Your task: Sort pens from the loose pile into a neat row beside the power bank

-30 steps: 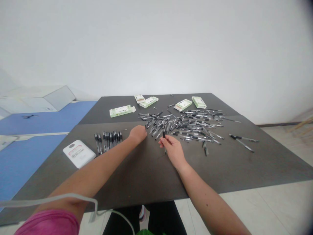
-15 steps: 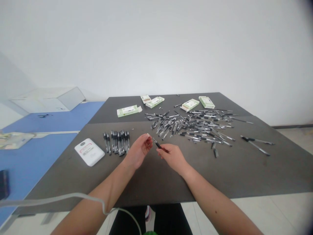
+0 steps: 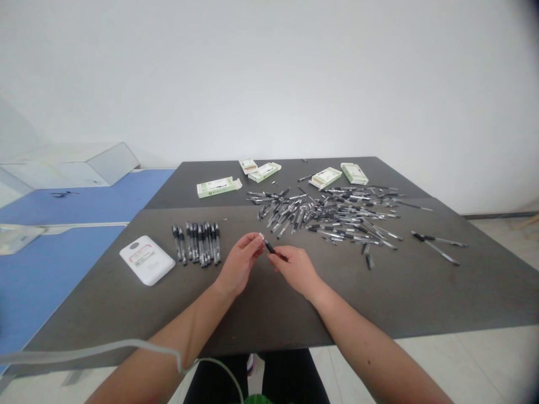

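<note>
A black gel pen (image 3: 273, 249) lies slanted between my hands. My right hand (image 3: 296, 271) pinches its far end with thumb and fingers. My left hand (image 3: 240, 264) holds its other end at the fingertips, where a small white piece (image 3: 261, 236) shows. Left of my hands, a neat bundle of several black pens (image 3: 197, 244) lies side by side on the dark tabletop (image 3: 252, 314). Farther ahead spreads a loose heap of several black-and-silver pens (image 3: 324, 214), not touching either hand.
A white flat box (image 3: 146, 260) lies left of the bundle. Several pale green cartons (image 3: 217, 187) sit along the far side. Two pens (image 3: 438, 247) lie at the right. A blue table (image 3: 54, 264) adjoins on the left, and a grey cable (image 3: 126, 349) crosses my left forearm.
My left hand has come away from the table to the pen, and both hands now hold it nearly level. The pen was upright in my right hand a second ago.
</note>
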The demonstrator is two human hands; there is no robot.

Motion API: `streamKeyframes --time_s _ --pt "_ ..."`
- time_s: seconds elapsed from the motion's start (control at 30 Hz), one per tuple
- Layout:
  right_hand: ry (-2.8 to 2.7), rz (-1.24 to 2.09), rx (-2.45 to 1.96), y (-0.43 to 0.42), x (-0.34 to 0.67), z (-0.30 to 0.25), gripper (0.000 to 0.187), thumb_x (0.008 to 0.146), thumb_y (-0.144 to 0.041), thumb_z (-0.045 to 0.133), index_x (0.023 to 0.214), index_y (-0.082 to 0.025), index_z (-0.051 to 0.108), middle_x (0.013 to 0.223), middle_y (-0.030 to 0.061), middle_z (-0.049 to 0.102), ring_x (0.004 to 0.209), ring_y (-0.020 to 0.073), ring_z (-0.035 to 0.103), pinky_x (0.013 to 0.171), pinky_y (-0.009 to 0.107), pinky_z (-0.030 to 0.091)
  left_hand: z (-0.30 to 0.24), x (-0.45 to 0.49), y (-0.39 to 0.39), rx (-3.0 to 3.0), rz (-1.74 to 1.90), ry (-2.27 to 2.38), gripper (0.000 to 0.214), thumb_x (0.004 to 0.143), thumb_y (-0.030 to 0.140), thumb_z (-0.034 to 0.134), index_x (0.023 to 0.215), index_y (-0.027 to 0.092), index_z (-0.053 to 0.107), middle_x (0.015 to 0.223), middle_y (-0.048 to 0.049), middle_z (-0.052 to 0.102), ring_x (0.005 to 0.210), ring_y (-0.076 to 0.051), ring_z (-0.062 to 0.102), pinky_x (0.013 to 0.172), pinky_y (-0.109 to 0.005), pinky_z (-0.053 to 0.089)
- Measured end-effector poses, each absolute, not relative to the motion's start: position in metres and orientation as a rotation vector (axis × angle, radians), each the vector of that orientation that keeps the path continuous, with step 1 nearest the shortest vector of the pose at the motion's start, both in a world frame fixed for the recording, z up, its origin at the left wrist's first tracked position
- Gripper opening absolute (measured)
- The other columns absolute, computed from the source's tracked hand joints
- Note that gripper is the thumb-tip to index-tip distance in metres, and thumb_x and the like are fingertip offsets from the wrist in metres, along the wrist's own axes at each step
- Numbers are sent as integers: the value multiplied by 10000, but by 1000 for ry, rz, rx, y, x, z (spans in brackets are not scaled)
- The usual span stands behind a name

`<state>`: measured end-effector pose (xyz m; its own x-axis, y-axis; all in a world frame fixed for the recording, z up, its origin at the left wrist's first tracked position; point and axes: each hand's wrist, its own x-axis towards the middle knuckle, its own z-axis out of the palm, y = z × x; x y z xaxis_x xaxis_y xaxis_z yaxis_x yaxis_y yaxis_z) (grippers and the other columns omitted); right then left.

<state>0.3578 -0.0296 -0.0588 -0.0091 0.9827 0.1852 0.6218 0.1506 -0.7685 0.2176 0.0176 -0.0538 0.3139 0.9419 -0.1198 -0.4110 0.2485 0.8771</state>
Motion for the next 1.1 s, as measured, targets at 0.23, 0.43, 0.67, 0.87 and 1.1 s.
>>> streamKeyframes --time_s 0.23,0.43,0.67,0.87,1.1 --pt "-1734 641 -1513 -30 357 -59 294 893 -290 442 653 -191 580 594 -12 583 618 129 537 576 224 310 -49 215 20 1308 1086 882 176 746 330 658 813 170 634 795 14 605 789 -116 538 792 -234 408" --pt "-1674 592 -1487 -29 356 -65 254 902 -297 425 768 -193 614 709 20 605 686 148 528 613 254 324 -40 212 20 1552 1055 936 179 781 342 613 842 174 624 818 0 608 794 -133 551 782 -244 415" --pt "-1170 1358 -1003 -31 353 -63 230 861 -405 479 972 -207 513 551 -68 427 452 84 323 445 210 243 -44 211 23 1303 1000 759 176 766 329 638 816 161 655 810 -10 625 795 -134 547 814 -257 410" --pt "-1077 1308 -1064 -30 352 -61 287 745 -382 647 936 -187 555 604 -59 502 428 50 336 399 189 227 -45 207 24 1416 1013 861 189 776 333 631 846 168 692 867 -28 660 871 -160 563 871 -269 387" --pt "-1076 1579 -928 -31 355 -61 330 846 -450 487 958 -156 586 561 -49 514 353 50 349 356 198 242 -46 207 24 1375 960 783 223 782 360 622 867 163 683 826 -26 650 814 -155 565 821 -278 409"
